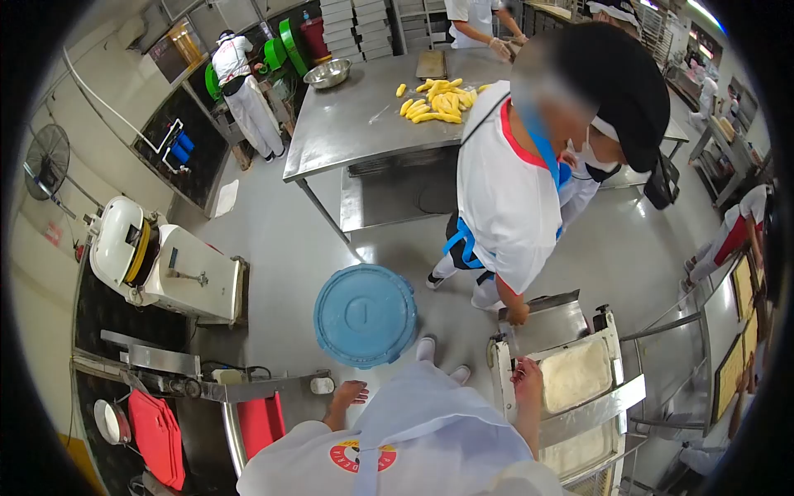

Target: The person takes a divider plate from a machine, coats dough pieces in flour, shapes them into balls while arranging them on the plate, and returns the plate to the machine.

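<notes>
My left hand [350, 394] hangs in the air at my left side, fingers apart and holding nothing. The blue round lid [364, 310] of a bin is the thing in front of it. My right hand [527, 382] is at the left edge of a white-framed machine [615, 351] with floury flat surfaces, its fingers curled near a small dark part. What those fingers grip is too small to make out. Across the machine, a co-worker's hand [517, 314] is beside a metal plate [550, 318] at its far end.
Yellow elongated pieces [442, 101] lie piled on a steel table [356, 124] with a metal bowl [328, 73]. The co-worker [509, 190] stands close ahead. A white machine [186, 264] and red sheets [155, 438] are on the left. A rack with trays [728, 376] stands right.
</notes>
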A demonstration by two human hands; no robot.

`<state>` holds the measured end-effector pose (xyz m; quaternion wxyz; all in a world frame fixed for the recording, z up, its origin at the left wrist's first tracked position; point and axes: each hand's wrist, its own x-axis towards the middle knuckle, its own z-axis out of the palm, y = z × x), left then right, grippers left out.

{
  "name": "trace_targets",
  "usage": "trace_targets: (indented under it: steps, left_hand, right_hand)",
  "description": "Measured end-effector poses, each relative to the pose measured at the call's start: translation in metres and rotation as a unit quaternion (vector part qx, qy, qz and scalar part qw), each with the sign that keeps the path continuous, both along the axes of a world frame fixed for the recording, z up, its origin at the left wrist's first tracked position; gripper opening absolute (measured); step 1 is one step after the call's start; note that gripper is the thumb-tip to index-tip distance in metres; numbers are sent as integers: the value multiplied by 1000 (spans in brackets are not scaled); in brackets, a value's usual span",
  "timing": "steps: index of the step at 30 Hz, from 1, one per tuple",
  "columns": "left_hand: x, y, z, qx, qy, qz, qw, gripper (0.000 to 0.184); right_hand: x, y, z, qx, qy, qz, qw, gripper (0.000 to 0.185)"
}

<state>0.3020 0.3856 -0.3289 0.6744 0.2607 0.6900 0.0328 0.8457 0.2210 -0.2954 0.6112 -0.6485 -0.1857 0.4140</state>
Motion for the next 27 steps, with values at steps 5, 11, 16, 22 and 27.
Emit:
trace_targets:
  steps: [5, 11, 16, 22, 27]
  left_hand:
    - [37, 52, -6, 116, -75, -10, 990, 33]
    - [121, 140, 18, 301, -90, -72, 947, 29]
    - [157, 165, 19, 362, -151, -65, 917, 29]
    - [144, 158, 17, 301, -160, -69, 938, 31]
    - [157, 190, 24, 300, -132, -57, 943, 29]
  right_hand:
    - [25, 1, 35, -9, -18, -78, 997, 20]
    - [60, 30, 114, 42, -56, -105, 992, 23]
    - [63, 66, 147, 89, -34, -53, 994, 24]
    - [40, 107, 153, -30, -11, 35, 999, 25]
    - [36, 133, 146, -23, 34, 46, 998, 30]
